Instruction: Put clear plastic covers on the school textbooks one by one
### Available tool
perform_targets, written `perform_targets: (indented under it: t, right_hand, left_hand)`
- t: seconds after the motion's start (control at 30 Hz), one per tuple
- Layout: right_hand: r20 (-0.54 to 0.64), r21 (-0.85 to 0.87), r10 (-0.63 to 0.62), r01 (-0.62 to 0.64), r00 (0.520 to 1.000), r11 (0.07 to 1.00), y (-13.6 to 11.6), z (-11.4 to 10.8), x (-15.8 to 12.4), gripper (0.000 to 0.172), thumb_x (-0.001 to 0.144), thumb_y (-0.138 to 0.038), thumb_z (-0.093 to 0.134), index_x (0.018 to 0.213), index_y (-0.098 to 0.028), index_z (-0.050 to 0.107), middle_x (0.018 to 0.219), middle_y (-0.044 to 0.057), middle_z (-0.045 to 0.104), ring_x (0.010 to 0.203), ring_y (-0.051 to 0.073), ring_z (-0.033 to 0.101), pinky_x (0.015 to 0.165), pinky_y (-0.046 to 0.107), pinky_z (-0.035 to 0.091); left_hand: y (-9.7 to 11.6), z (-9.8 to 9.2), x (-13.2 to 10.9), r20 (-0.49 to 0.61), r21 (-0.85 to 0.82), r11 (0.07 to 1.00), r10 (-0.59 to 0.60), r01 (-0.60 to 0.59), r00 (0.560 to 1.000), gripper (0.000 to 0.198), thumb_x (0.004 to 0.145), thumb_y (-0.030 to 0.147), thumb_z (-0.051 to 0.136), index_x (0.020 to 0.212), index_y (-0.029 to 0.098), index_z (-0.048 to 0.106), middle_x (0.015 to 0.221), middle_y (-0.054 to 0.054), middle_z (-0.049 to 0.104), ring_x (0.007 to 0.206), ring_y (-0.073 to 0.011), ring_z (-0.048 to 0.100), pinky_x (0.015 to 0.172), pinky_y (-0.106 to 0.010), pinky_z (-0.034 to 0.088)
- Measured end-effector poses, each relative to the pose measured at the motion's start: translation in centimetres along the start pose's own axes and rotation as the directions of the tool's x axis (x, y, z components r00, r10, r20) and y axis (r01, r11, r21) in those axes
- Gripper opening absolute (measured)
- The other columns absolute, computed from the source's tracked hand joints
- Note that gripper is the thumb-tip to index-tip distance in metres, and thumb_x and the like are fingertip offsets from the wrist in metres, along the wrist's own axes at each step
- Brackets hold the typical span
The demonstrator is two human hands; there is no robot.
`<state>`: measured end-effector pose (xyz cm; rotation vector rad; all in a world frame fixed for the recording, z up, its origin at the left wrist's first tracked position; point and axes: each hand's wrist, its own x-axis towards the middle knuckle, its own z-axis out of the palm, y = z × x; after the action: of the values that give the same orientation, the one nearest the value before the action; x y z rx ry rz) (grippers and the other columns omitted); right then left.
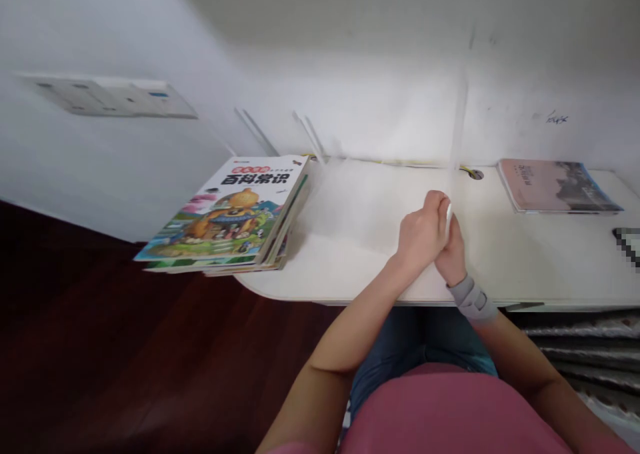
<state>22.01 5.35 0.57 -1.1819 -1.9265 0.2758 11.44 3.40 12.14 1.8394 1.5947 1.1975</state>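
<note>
Both hands meet above the white desk (360, 241), close to its front edge. My left hand (423, 234) is closed, with its fingers curled against the other hand. My right hand (453, 251), with a grey wrist strap (473, 297) below it, is closed too and partly hidden behind the left. Between them shows the pale edge of a small white object (449, 219); its kind is too blurred to tell. Faint see-through streaks rise beyond the hands, and I cannot tell what they belong to.
A stack of picture books (230, 214) overhangs the desk's left end. A pink-covered book (557, 186) lies at the back right, near a cable hole (477, 174). A dark-edged object (627, 241) sits at the far right. A socket panel (113, 97) is on the left wall.
</note>
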Motion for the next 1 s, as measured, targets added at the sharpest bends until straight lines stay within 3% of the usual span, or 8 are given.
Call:
perform_targets:
  t: [0.07,0.17,0.23,0.33,0.47,0.6,0.8,1.0]
  right_hand:
    - [-0.245,-0.076,0.028,-0.048,0.969,0.996,1.6,-3.5,0.7,0.047,0.098,-0.027,0.029,0.143,-0.017,0.037,0.132,0.016,0.057,0.123,0.025,0.055,0.103,0.047,0.046]
    - [-0.406,-0.298,-0.086,-0.043,0.91,0.953,3.8,-10.1,1.0,0.041,0.098,-0.027,0.032,0.129,-0.017,0.056,0.125,0.015,0.063,0.12,0.026,0.058,0.102,0.048,0.046]
    - [-0.431,-0.455,-0.163,-0.058,0.887,0.889,4.6,-14.2,0.6,0.038,0.097,-0.029,0.036,0.126,-0.018,0.059,0.124,0.014,0.064,0.122,0.028,0.056,0.104,0.053,0.043]
    - [-0.276,-0.556,-0.239,0.049,0.931,0.83,5.0,-17.9,-1.3,0.034,0.095,-0.024,0.042,0.124,-0.026,0.06,0.126,0.008,0.064,0.128,0.026,0.052,0.108,0.052,0.038]
    - [0.052,-0.522,-0.229,0.222,0.972,0.823,6.2,-18.1,-5.2,0.041,0.091,-0.012,0.042,0.122,-0.03,0.062,0.132,0.005,0.061,0.132,0.025,0.047,0.111,0.05,0.037]
    - [0.319,-0.474,-0.087,0.238,0.944,0.848,9.4,-16.1,-8.5,0.043,0.09,-0.01,0.041,0.124,-0.026,0.062,0.138,0.008,0.057,0.134,0.026,0.045,0.107,0.051,0.041]
    - [0.487,-0.436,-0.012,0.255,0.873,0.863,12.0,-15.5,-9.9,0.048,0.091,-0.043,0.051,0.134,-0.022,0.052,0.146,0.014,0.047,0.136,0.031,0.041,0.106,0.057,0.037]
    - [0.454,-0.458,-0.074,0.304,0.888,0.835,11.8,-15.8,-9.3,0.046,0.092,-0.046,0.049,0.129,-0.02,0.055,0.141,0.016,0.052,0.131,0.033,0.047,0.103,0.054,0.041]
  left_hand:
    - [0.3,-1.4,-0.8,-0.166,-0.186,0.982,0.011,-0.042,0.986,0.018,0.095,0.036,0.048,0.103,0.021,0.055,0.084,-0.003,0.061,0.077,-0.0177,0.062,0.074,-0.028,0.046]
    - [-1.8,-4.1,-0.9,-0.368,-0.328,0.945,-0.119,-0.009,0.922,0.021,0.093,0.037,0.053,0.107,0.023,0.056,0.069,0.003,0.053,0.064,-0.0131,0.058,0.064,-0.023,0.043]
    - [-4.3,-5.3,-0.6,-0.395,-0.353,0.935,-0.191,0.044,0.899,0.024,0.092,0.036,0.054,0.113,0.024,0.057,0.06,0.006,0.046,0.054,-0.0108,0.052,0.06,-0.021,0.041]
    - [-8.2,-5.6,-0.7,-0.403,-0.188,0.972,-0.21,0.143,0.891,0.028,0.091,0.033,0.054,0.117,0.023,0.06,0.054,0.007,0.043,0.051,-0.0121,0.05,0.065,-0.024,0.043]
    - [-11.7,-4.8,-2.8,-0.25,0.325,0.87,-0.298,0.37,0.921,0.036,0.092,0.032,0.047,0.123,0.021,0.06,0.065,-0.003,0.062,0.07,-0.0244,0.064,0.075,-0.036,0.045]
    - [-12.5,-4.2,-5.0,-0.087,0.655,0.618,-0.509,0.434,0.856,0.045,0.095,0.037,0.034,0.132,0.021,0.054,0.086,-0.019,0.071,0.083,-0.036,0.068,0.074,-0.044,0.045]
    - [-12.2,-3.7,-5.9,-0.066,0.751,0.528,-0.539,0.398,0.84,0.047,0.097,0.035,0.027,0.137,0.021,0.049,0.087,-0.019,0.072,0.086,-0.0352,0.069,0.072,-0.042,0.046]
    - [-11.4,-5.0,-5.5,-0.063,0.778,0.539,-0.445,0.323,0.893,0.041,0.097,0.035,0.033,0.13,0.021,0.054,0.104,-0.014,0.069,0.092,-0.0294,0.067,0.073,-0.037,0.048]
